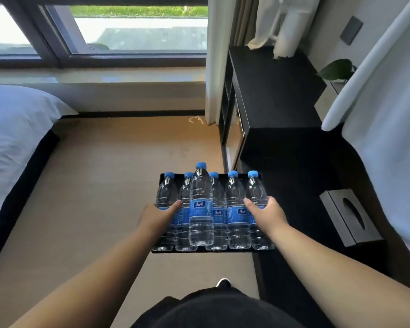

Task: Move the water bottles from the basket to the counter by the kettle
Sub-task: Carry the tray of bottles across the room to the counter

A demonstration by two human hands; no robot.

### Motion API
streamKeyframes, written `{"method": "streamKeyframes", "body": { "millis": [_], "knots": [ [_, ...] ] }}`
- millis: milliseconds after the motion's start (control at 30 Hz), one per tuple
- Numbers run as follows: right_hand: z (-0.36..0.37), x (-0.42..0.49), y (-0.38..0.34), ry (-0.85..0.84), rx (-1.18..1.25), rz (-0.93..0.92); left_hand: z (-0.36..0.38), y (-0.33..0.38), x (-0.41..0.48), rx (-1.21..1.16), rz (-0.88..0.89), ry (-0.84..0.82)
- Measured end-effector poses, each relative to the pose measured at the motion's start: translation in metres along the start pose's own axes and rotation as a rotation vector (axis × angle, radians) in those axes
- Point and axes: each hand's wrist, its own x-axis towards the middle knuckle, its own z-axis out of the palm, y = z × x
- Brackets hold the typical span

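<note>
The left fingers and right fingers curl round the end water bottles, clamping the row in the black basket, which is held above the floor just off the tabletop's left edge. One front bottle stands unbraced, so a tilt could tip it out.

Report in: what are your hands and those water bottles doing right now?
Left hand and right hand grip the ends of the black basket. Six water bottles upright inside. Kettle not in view; black tissue box on the dark counter.
</note>
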Motion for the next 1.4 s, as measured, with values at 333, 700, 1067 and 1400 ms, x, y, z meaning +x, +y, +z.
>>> {"method": "streamKeyframes", "body": {
  "millis": [333,700,1067,1400],
  "knots": [
    [0.018,0.059,-0.054,-0.060,-0.010,-0.016,-0.011,0.018,0.063,-0.061,-0.078,0.018],
    [0.081,0.125,-0.163,-0.032,0.013,-0.034,-0.075,0.035,0.200,-0.107,-0.081,-0.020],
    [0.155,0.185,-0.267,0.015,0.022,-0.012,-0.157,0.061,0.331,-0.033,-0.095,-0.056],
    [0.172,0.245,-0.320,-0.003,-0.009,-0.010,-0.170,0.081,0.401,-0.031,-0.143,-0.079]
  ]
}}
